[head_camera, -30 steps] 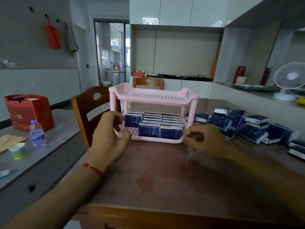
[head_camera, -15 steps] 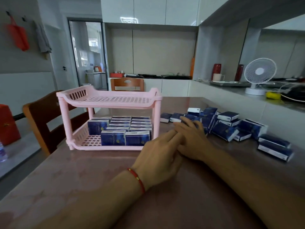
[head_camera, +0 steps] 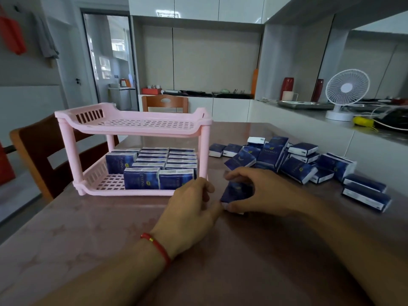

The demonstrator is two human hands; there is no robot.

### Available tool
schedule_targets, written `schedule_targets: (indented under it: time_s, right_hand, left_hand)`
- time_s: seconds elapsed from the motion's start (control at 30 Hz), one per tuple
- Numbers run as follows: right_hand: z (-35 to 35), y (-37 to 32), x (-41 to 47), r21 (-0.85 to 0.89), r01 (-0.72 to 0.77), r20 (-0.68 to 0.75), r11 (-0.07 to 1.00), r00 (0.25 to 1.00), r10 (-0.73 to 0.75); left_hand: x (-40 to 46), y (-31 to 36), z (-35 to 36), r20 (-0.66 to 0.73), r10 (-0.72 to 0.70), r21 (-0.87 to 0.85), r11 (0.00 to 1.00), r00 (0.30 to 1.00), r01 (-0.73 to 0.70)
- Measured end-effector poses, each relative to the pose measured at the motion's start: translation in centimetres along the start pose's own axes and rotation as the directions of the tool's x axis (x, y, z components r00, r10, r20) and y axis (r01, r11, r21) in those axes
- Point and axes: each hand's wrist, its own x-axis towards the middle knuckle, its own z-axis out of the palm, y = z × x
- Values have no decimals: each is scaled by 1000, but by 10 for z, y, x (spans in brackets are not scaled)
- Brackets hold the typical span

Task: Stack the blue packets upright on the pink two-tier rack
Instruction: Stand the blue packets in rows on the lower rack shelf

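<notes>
The pink two-tier rack (head_camera: 132,125) stands on the brown table at the left. Its lower tier holds several blue packets (head_camera: 159,166) upright in rows; the upper tier holds nothing. A heap of loose blue packets (head_camera: 287,160) lies on the table to the right of the rack. My right hand (head_camera: 265,191) grips one blue packet (head_camera: 236,192) just in front of the heap, low over the table. My left hand (head_camera: 192,208), with a red string on the wrist, is beside that packet with fingers curled near its left edge; whether it touches the packet is unclear.
Two more packets (head_camera: 364,193) lie apart at the far right. A wooden chair (head_camera: 39,155) stands left of the table and another (head_camera: 164,103) behind it. A white fan (head_camera: 346,91) and cables sit on the counter at the right.
My hands left the rack and moved right to the heap. My right hand has taken hold of one blue packet and drawn it toward me; my left hand came alongside it.
</notes>
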Motion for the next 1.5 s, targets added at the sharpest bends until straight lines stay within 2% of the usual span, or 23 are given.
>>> schedule_targets:
  time_s: [0.17,0.27,0.33,0.4,0.43,0.47,0.53,0.63,0.8,0.87,0.9,0.93,0.97,1.0,1.03,1.07,1.17,1.3,1.37,1.5]
  right_hand:
    - [1,-16,-8,232,191,-22,954,981,-191]
    - [2,-15,-6,368,232,-10,900,969,-245]
    - [0,0,1,380,239,-156,894,969,-193]
    - [-3,22,13,204,166,-408,965,910,-70]
    - [-3,32,20,31,68,-512,997,858,-43]
    - [-2,41,28,-154,-55,-546,987,837,-39]
    - [6,47,42,-381,-239,-461,893,886,40]
    - [22,46,58,-491,-276,-297,827,945,139]
    - [27,40,51,-588,-243,-382,772,924,0]
    - [21,38,45,-512,-207,-406,834,914,-23]
    - [16,35,41,-383,-165,-441,909,897,-23]
    - [10,33,36,-188,-110,-478,976,879,7]
    - [2,29,31,63,-55,-484,997,872,78]
    - [-6,28,26,330,-24,-434,944,884,174]
    - [-15,26,20,516,-45,-330,856,911,247]
    - [-21,26,14,600,-84,-219,796,939,264]
    - [-27,32,0,622,-59,-39,781,994,106]
    - [-36,29,-15,630,-2,157,777,980,-125]
    - [-34,24,-16,557,-22,203,830,973,-110]
    - [-17,3,-12,372,-108,210,922,977,30]
  left_hand:
    - [2,-1,-3,61,-141,-190,970,988,150]
    - [4,-5,-4,87,-188,-283,937,978,205]
    - [3,-3,-5,72,-196,-278,938,978,209]
    - [2,0,-7,63,-194,-269,941,979,204]
    - [1,1,-7,58,-196,-274,940,979,204]
    - [0,3,-7,55,-199,-276,939,978,206]
    - [-1,6,-7,49,-200,-275,939,978,206]
    - [-1,6,-7,37,-197,-285,938,980,199]
    - [-1,4,-5,1,-182,-319,932,983,173]
    - [-2,3,-6,9,-169,-347,924,986,162]
    - [-3,3,-6,12,-164,-366,917,986,157]
    - [-3,2,-6,12,-162,-384,910,987,154]
    - [-3,2,-7,9,-164,-400,904,986,153]
    - [-4,2,-7,6,-163,-414,898,987,151]
    - [-4,1,-8,1,-163,-428,892,987,147]
    - [-4,2,-8,-1,-162,-439,887,987,145]
    - [-5,3,-9,-7,-152,-439,888,988,134]
    - [-5,2,-11,-47,-120,-352,931,992,96]
    - [-5,-1,-11,-48,-104,-345,935,993,82]
    - [0,-6,-9,33,-100,-421,901,994,105]
